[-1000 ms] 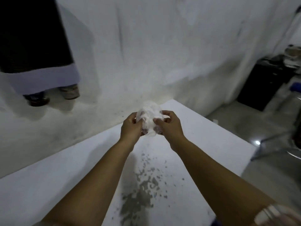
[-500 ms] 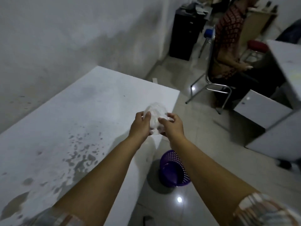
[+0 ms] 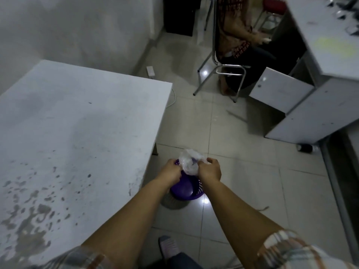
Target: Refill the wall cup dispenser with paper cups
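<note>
A crumpled clear plastic wrapper (image 3: pixel 189 162) is bunched between my two hands. My left hand (image 3: pixel 172 170) pinches its left side and my right hand (image 3: pixel 210 169) pinches its right side. Both hands hold it directly above a purple mesh waste basket (image 3: pixel 185 189) that stands on the tiled floor. The wall cup dispenser and paper cups are out of view.
A white table (image 3: pixel 77 133) with dark stains fills the left, its corner close to the basket. A person sits on a metal-legged chair (image 3: pixel 221 68) at the upper right, beside grey desks (image 3: pixel 310 98). Pale floor tiles (image 3: pixel 242 171) lie between.
My view swung from the wall and table down to the floor on the right. Both hands carried the wrapper off the table edge to above the purple basket.
</note>
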